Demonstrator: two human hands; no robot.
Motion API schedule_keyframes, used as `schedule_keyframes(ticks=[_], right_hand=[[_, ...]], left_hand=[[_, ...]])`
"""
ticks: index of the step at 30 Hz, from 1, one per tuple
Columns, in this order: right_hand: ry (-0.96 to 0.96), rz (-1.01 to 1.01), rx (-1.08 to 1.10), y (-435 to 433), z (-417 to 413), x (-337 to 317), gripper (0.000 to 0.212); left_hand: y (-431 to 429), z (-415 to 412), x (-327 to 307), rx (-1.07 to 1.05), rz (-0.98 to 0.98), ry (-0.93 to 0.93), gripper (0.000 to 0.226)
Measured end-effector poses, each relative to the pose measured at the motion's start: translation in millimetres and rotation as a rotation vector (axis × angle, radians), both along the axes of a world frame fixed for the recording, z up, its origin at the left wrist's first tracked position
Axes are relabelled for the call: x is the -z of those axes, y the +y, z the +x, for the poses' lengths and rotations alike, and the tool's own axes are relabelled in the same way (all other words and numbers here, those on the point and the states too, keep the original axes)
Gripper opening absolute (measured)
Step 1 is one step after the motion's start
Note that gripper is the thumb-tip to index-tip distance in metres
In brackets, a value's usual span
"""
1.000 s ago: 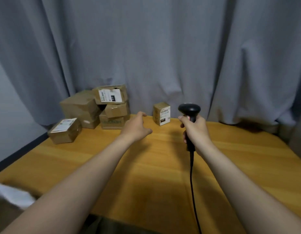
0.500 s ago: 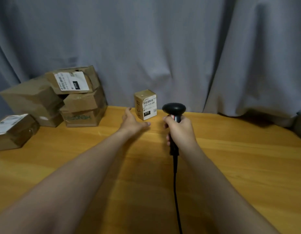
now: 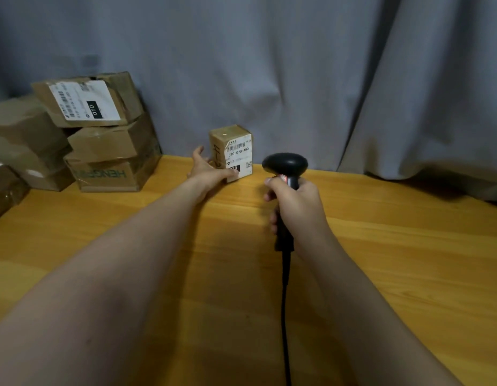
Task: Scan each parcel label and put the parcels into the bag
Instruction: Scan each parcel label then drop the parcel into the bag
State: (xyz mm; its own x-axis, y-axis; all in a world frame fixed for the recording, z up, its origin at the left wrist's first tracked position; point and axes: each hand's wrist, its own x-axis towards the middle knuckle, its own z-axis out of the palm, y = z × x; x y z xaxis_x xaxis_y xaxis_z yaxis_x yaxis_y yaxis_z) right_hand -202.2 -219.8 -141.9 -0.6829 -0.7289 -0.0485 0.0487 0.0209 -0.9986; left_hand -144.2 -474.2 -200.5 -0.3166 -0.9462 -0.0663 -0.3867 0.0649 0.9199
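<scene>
A small brown parcel stands upright at the table's back edge, its white barcode label facing me. My left hand holds it at the lower left corner, with the thumb across the bottom of the label and the fingers along the left side. My right hand grips the handle of a black barcode scanner, just right of the parcel, with the index finger at the trigger. The scanner's cable runs down toward me. No bag is in view.
Several brown cardboard parcels are stacked at the back left of the wooden table, the top one showing a white label. Another box sits at the left edge. A grey curtain hangs close behind.
My left hand has reached forward from the open table to the small parcel and closed on its corner. My view has swung left and nearer. The scanner hand has stayed beside the parcel.
</scene>
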Motion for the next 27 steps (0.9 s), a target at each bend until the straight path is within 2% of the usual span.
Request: schedule_keyframes(ticks=[4, 7, 8, 12, 16, 21, 27], right_hand=[[0.033, 0.025, -0.002, 2, 3, 4, 0.015], [0.065, 0.018, -0.003, 4, 8, 1, 0.013], [0.075, 0.019, -0.004, 6, 10, -1, 0.013], [0.081, 0.012, -0.012, 19, 28, -6, 0.012], [0.06, 0.018, -0.021, 50, 52, -17, 0.011], [-0.007, 0.047, -0.167, 114, 101, -42, 0.015], [0.02, 0.013, -0.229, 186, 161, -79, 0.015]], left_hand=[[12, 2, 4, -0.011, -0.028, -0.024, 0.105], [40, 17, 2, 0.054, -0.06, -0.008, 0.073], [52, 25, 1, 0.079, -0.057, 0.0, 0.068], [96, 62, 1, 0.056, -0.018, 0.066, 0.074], [147, 102, -7, 0.07, 0.06, 0.122, 0.05], [214, 158, -22, 0.111, 0.147, 0.16, 0.046], [306, 233, -33, 0.091, 0.211, 0.179, 0.037]])
